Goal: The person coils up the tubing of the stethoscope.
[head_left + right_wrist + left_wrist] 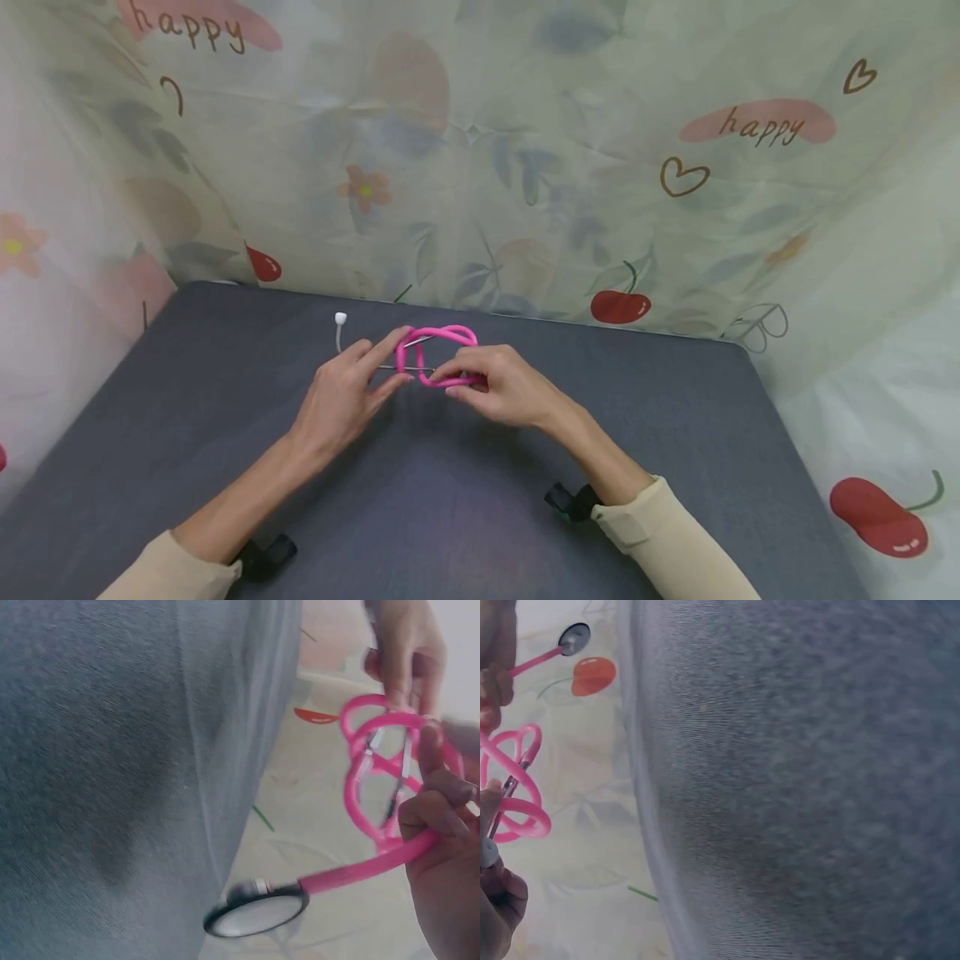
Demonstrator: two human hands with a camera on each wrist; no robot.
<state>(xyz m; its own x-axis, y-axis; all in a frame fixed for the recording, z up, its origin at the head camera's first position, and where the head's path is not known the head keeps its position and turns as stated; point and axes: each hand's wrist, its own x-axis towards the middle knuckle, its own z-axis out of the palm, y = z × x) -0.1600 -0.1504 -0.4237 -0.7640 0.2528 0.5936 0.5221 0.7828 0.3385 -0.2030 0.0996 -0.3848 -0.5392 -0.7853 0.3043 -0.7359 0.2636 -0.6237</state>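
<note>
A stethoscope with pink tubing (454,330) is held up above the table between both hands, its tubing looped round the metal ear tubes (406,761). My left hand (336,402) pinches the left end of the bundle between fingers and thumb. One white ear tip (341,318) sticks out beyond that hand. My right hand (513,387) grips the pink tubing at the right side, with fingers curled round it. In the right wrist view, the round chest piece (256,913) hangs from a short length of tubing below the right hand. Fingers partly hide the loops.
A dark grey cloth-covered table (450,500) lies beneath the hands. Behind it hangs a pale curtain (480,167) printed with cherries, flowers and hearts, and similar cloth hangs at both sides. Black straps (572,502) sit at the wrists by the cream sleeves.
</note>
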